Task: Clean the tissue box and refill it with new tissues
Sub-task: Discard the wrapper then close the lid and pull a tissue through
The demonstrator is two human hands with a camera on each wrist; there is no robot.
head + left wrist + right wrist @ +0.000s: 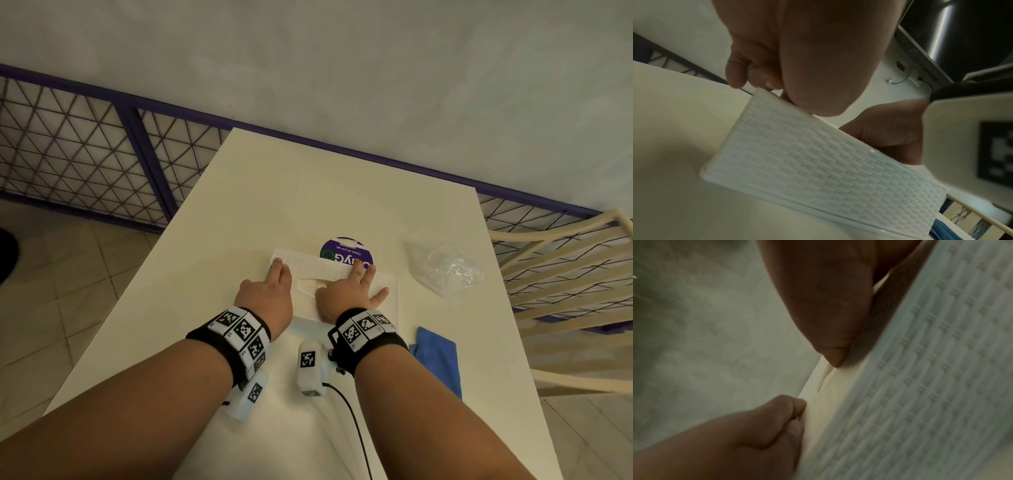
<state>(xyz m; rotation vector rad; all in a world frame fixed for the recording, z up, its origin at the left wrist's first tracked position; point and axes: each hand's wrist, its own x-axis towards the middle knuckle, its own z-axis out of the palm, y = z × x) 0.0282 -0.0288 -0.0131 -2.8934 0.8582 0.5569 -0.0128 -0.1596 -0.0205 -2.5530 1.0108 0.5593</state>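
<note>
Fingers of both the left hand (pixel 270 294) and right hand (pixel 349 291) press flat on the tissue box (pixel 387 291), grasping nothing, on the cream table (pixel 239 212) beside purple mesh railing (pixel 85 154).

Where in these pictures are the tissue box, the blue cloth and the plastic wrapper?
Tissue box (pixel 383 298): head view, bare right part of its woven lid.
Blue cloth (pixel 440 356): head view, its middle.
Plastic wrapper (pixel 447 269): head view, its crumpled middle.

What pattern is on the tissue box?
A white woven, basket-like pattern on the tissue box; clearest in the left wrist view.
</note>
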